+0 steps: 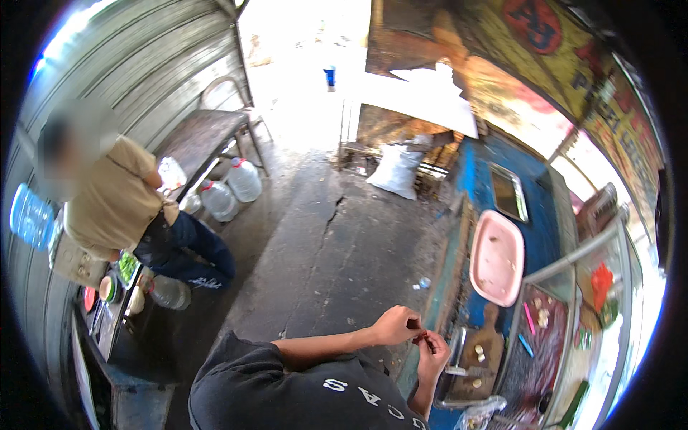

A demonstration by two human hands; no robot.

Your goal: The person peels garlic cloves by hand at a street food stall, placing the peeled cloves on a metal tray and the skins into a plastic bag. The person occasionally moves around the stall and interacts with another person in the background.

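My left hand (pixel 398 325) and my right hand (pixel 434 350) meet in front of my chest, fingertips pinched together around a small dark reddish piece (pixel 422 335). The fingers hide most of that piece, so I cannot tell what it is. Beside my right hand lies a wooden chopping board (pixel 488 371) with a handle, resting on a metal tray (pixel 447 402). On the board are a few small whitish pieces (pixel 479 353) that look like peeled garlic cloves. A pale, narrow object (pixel 456 371) lies at the board's left edge.
A pink plastic tray (pixel 475 263) sits on the blue counter (pixel 543 215), beyond the board. To the right stands a glass display case (pixel 572 250) with a red plastic bag (pixel 602 285). Another person (pixel 115 199) works at a left-hand table near large water bottles (pixel 219 201).
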